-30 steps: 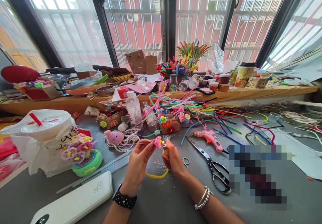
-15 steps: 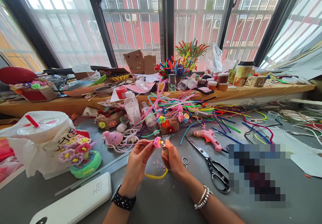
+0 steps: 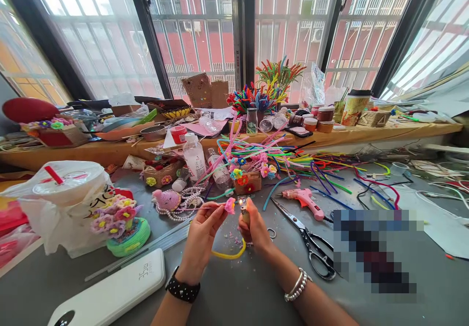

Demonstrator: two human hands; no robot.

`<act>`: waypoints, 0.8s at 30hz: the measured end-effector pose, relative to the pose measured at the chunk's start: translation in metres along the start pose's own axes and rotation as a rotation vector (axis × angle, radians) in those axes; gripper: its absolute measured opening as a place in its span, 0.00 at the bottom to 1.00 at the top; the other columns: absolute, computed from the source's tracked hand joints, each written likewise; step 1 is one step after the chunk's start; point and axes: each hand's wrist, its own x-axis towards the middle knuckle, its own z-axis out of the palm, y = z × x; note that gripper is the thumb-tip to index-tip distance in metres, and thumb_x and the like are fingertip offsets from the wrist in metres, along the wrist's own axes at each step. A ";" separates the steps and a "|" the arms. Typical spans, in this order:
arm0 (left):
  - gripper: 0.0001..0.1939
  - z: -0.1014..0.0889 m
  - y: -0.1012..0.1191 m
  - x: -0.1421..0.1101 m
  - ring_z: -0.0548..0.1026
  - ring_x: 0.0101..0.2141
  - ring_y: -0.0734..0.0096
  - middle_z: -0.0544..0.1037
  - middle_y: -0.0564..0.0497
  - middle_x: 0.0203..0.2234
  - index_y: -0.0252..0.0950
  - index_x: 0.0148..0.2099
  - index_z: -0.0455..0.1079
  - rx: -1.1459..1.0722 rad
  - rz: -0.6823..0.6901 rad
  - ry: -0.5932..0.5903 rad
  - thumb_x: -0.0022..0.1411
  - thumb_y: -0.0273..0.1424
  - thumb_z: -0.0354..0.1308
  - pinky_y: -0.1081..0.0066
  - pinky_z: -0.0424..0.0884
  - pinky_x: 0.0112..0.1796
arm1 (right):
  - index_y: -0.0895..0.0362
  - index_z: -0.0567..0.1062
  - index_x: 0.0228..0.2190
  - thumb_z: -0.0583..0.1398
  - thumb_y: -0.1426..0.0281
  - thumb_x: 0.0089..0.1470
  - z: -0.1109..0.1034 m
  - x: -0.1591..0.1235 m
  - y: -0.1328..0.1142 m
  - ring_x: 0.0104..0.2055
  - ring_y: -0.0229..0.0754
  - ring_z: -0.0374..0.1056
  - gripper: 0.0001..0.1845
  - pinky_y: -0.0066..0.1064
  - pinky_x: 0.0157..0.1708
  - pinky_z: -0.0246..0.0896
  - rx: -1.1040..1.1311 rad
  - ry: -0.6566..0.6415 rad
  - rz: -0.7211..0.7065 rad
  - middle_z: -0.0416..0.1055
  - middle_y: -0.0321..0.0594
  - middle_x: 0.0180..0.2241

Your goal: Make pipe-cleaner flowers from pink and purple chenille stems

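A pink fuzzy flower (image 3: 230,206) sat just left of a small flame (image 3: 241,202) above a cluttered gray worktable (image 3: 220,299), a narrow gap between the two. The left hand (image 3: 203,226) held the flower, thumb and fingers pinched narrowly at its base, its thin stem running roughly left to right and the bloom at the right end, turned toward the fire. The right hand (image 3: 256,228) was wrapped around a lighter (image 3: 245,213), held nearly upright, thumb at its top. The bloom lay between the hands, touching the left fingertips and apart from the right, which was the one nearer the flame. On the near side, a yellow fuzzy stem (image 3: 234,255) curved across the tabletop; scissors (image 3: 308,243) and a pink glue gun (image 3: 306,202) lay to the right.
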 end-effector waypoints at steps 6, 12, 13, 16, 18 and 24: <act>0.08 -0.001 0.002 0.001 0.75 0.31 0.77 0.76 0.55 0.25 0.34 0.29 0.67 -0.049 -0.012 0.005 0.44 0.23 0.62 0.80 0.71 0.35 | 0.56 0.53 0.09 0.37 0.46 0.46 -0.006 0.004 0.003 0.09 0.27 0.37 0.31 0.21 0.10 0.31 -0.023 0.030 -0.068 0.42 0.26 0.07; 0.07 -0.003 0.008 0.003 0.74 0.24 0.78 0.76 0.55 0.22 0.33 0.27 0.69 -0.142 -0.060 0.071 0.42 0.23 0.63 0.82 0.72 0.27 | 0.56 0.60 0.28 0.38 0.52 0.49 -0.012 0.010 0.007 0.17 0.31 0.55 0.23 0.22 0.17 0.54 -0.201 0.133 -0.204 0.57 0.30 0.18; 0.07 -0.003 0.009 0.004 0.74 0.24 0.78 0.76 0.54 0.22 0.33 0.27 0.69 -0.153 -0.069 0.079 0.42 0.23 0.62 0.82 0.72 0.26 | 0.56 0.59 0.31 0.41 0.54 0.49 -0.013 0.011 0.007 0.20 0.32 0.59 0.20 0.23 0.19 0.57 -0.258 0.139 -0.224 0.59 0.32 0.21; 0.06 -0.007 0.010 0.005 0.74 0.22 0.78 0.76 0.55 0.20 0.33 0.27 0.69 -0.179 -0.066 0.105 0.42 0.23 0.62 0.81 0.72 0.23 | 0.56 0.56 0.36 0.46 0.62 0.49 -0.017 0.010 0.004 0.29 0.36 0.65 0.13 0.26 0.24 0.60 -0.442 0.128 -0.269 0.65 0.39 0.31; 0.06 -0.009 0.011 0.006 0.73 0.20 0.78 0.75 0.55 0.19 0.33 0.26 0.70 -0.201 -0.052 0.128 0.42 0.22 0.62 0.81 0.71 0.22 | 0.56 0.56 0.37 0.45 0.67 0.51 -0.020 0.008 0.000 0.32 0.37 0.66 0.11 0.27 0.27 0.60 -0.596 0.125 -0.301 0.66 0.42 0.37; 0.07 -0.012 0.017 0.008 0.69 0.17 0.82 0.73 0.56 0.16 0.32 0.26 0.71 -0.207 0.020 0.084 0.40 0.26 0.64 0.83 0.68 0.18 | 0.57 0.68 0.34 0.52 0.73 0.49 -0.024 0.005 -0.012 0.36 0.45 0.65 0.09 0.32 0.35 0.54 -1.132 0.122 -0.320 0.70 0.43 0.32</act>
